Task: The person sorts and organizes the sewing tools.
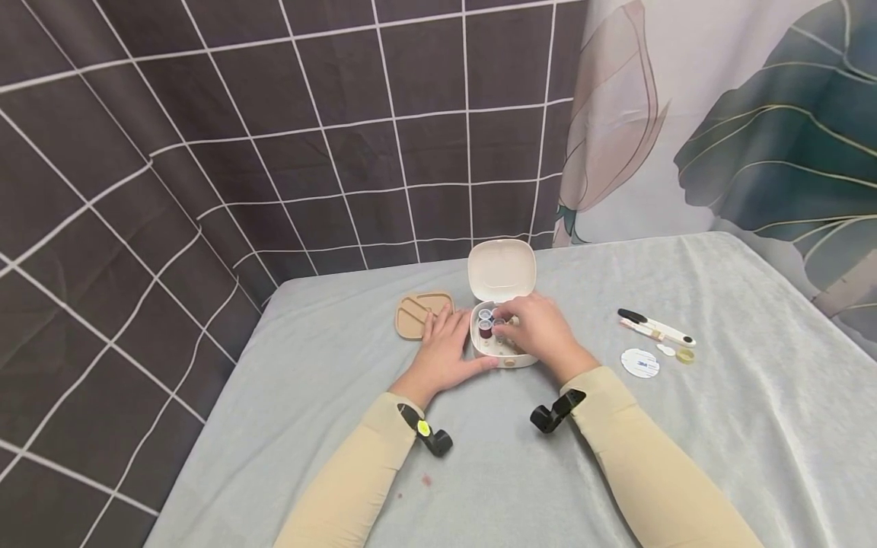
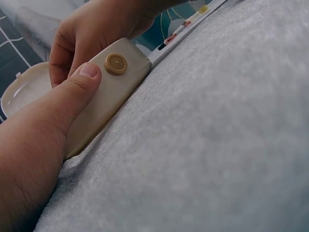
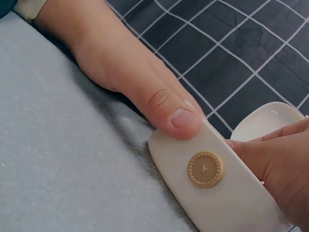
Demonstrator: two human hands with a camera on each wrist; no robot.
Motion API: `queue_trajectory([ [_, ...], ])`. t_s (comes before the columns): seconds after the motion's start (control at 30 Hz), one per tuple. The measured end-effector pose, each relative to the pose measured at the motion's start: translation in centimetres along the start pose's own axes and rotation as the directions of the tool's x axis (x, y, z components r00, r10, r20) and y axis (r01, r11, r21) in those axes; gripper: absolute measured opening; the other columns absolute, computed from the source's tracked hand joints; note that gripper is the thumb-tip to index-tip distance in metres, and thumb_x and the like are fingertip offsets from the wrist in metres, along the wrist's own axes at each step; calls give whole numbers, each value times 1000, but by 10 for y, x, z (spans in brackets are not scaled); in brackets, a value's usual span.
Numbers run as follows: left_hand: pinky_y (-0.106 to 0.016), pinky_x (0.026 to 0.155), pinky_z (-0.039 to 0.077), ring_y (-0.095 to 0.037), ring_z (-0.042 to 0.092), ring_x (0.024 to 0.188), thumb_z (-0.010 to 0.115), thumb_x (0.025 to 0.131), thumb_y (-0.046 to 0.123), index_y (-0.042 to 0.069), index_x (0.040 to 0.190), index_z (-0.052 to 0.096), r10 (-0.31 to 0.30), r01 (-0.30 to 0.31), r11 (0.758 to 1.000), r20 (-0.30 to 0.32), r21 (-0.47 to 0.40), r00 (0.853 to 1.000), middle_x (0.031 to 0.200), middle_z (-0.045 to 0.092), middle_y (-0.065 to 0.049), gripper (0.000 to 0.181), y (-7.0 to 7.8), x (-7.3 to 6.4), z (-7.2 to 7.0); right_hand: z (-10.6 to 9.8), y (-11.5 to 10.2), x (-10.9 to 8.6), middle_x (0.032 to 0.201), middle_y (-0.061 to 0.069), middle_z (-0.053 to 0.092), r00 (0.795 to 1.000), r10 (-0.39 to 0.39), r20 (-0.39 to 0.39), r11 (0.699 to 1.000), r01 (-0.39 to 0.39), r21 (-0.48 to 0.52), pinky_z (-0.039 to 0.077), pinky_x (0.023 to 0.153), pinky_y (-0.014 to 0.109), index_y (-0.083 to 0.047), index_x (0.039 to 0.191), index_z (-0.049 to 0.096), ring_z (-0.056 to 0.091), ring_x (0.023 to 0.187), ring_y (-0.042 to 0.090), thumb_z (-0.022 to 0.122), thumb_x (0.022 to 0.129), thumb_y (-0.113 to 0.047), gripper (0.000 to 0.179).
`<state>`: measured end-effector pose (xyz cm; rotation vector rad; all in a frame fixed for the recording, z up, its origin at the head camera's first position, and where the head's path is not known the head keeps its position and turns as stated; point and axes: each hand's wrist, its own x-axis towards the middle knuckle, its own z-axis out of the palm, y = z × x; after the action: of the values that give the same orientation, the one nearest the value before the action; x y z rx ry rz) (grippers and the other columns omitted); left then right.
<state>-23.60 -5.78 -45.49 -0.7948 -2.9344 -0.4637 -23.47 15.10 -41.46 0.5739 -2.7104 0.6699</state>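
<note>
A small white sewing box stands on the cloth with its lid raised at the back. Thread spools, one dark red and one blue, stand inside at the left. My right hand reaches in from the right and pinches a spool, mostly covered by the fingertips. My left hand lies along the box's left side with its fingers straight and spread. Its thumb presses the front face beside a tan button-shaped catch. The other left fingertips touch a tan tray.
To the right lie a black-and-white pen-like tool, a slim case, a round white disc, a small white piece and a yellowish ring. Dark grid curtains hang behind the cloth-covered table.
</note>
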Motion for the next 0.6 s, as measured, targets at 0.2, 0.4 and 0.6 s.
queue_trajectory([
  [0.2,-58,123,1,-34,9,155,56,86,77,12,159,31,1,-1,1000,-4,7,1000,161,36,-11,102,1,-1,-1,2,-2,0,95,-1,77,999,37,-2,999,-37,-27,48,87,53,-14,102,79,66,96,30,84,83,-26,23],
  [0.4,-57,124,2,-34,9,155,55,86,77,12,159,31,0,0,1000,0,10,1000,161,36,-11,101,1,0,-1,4,-4,0,92,-1,77,997,74,-14,997,-74,-35,48,85,51,-15,97,79,66,94,29,83,84,-27,19],
  [0.6,-58,123,2,-34,9,155,56,86,77,12,159,31,1,-1,1000,-2,6,1000,161,36,-11,101,1,0,-1,6,-6,0,94,-2,77,995,99,-21,994,-100,-44,48,85,51,-16,95,77,67,95,28,82,85,-28,16],
])
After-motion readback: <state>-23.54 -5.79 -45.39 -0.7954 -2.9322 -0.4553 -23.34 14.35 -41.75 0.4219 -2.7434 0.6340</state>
